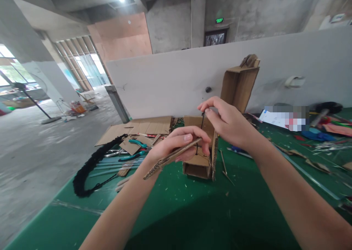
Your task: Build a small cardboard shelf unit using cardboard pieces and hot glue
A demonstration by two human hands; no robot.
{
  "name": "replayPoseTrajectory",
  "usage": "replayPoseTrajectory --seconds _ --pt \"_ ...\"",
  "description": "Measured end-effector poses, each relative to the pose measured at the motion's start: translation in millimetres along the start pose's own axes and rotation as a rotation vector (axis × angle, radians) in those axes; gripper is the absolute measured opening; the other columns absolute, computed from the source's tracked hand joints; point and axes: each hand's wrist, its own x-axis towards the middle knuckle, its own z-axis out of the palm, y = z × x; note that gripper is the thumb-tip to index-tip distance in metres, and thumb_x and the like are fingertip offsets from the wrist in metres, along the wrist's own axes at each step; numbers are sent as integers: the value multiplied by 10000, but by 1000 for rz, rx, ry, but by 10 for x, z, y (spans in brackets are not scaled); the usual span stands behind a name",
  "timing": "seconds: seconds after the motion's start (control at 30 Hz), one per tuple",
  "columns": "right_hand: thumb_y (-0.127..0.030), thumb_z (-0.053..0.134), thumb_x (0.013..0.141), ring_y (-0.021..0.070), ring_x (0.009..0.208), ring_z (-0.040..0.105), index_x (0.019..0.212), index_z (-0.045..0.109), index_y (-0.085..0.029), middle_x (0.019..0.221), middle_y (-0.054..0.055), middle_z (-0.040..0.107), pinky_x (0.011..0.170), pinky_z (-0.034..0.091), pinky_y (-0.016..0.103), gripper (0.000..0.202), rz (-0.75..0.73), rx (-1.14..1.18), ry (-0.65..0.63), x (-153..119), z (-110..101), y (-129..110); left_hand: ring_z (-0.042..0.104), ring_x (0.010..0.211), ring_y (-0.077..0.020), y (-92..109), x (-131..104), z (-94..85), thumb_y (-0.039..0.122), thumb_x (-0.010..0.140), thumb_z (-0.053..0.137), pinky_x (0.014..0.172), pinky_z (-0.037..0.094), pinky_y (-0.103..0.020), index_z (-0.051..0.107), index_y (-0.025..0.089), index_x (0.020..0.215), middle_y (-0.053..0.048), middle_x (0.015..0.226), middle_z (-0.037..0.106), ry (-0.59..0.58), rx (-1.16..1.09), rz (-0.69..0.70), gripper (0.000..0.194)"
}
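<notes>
My left hand (184, 141) is closed around a flat strip of cardboard (172, 155), which slants down to the left over my wrist. Between thumb and fingertips, my right hand (220, 118) pinches a thin black cord (202, 120) a little higher up. The cord runs down to the cardboard strip, and a dark length of it shows below my left fingers. Behind and beneath both hands stands a cardboard box (197, 170) with an open compartment at its front. My left hand hides part of this box.
A tall cardboard piece (238, 86) rises against the white partition (165, 83). Left on the green table (176, 213) lie teal-handled pliers (137, 143), a black braided cord bundle (82, 173) and a cardboard sheet (143, 126). Clear strips (310, 173) and scraps lie at right.
</notes>
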Motion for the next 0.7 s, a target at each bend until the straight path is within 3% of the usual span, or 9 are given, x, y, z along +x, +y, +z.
replayPoseTrajectory --seconds 0.2,0.3,0.4,0.53,0.6,0.7 --pt "-209 421 911 212 796 546 993 551 -265 795 27 597 868 380 414 164 -285 -279 114 -38 -90 -151 337 304 5 -22 -6 -64 473 818 602 324 187 -189 678 172 964 -69 820 695 -58 -50 -6 343" --pt "-318 537 873 208 725 524 1023 576 -297 724 9 543 797 404 391 157 -271 -261 102 -85 -236 -228 341 298 2 -22 -12 -82 498 783 628 324 204 -189 679 174 931 -66 803 697 -53 -50 -39 360" --pt "-394 624 801 204 675 495 1079 591 -322 705 2 505 716 407 369 289 -211 -223 52 -128 -416 -234 324 278 -1 -38 -13 -113 514 762 632 306 211 -180 680 170 879 -66 760 700 -42 -86 -11 367" --pt "-249 572 782 193 632 487 1106 621 -308 650 -1 501 651 365 354 333 -179 -380 -34 -126 -604 -107 301 271 -4 -67 -10 -170 495 779 616 300 221 -176 691 164 856 -61 730 697 -62 -130 41 348" --pt "-196 521 796 174 596 471 1064 652 -274 621 0 495 634 346 353 309 -146 -501 67 -108 -681 -28 289 265 -3 -79 -14 -197 487 791 606 301 219 -177 695 163 864 -59 712 696 -93 -135 61 344" --pt "-203 500 822 165 587 458 1027 670 -244 616 4 473 673 350 384 269 15 -618 317 -117 -845 121 287 260 -8 -93 -39 -238 498 799 596 304 207 -184 701 164 877 -66 697 698 -139 -107 41 358"
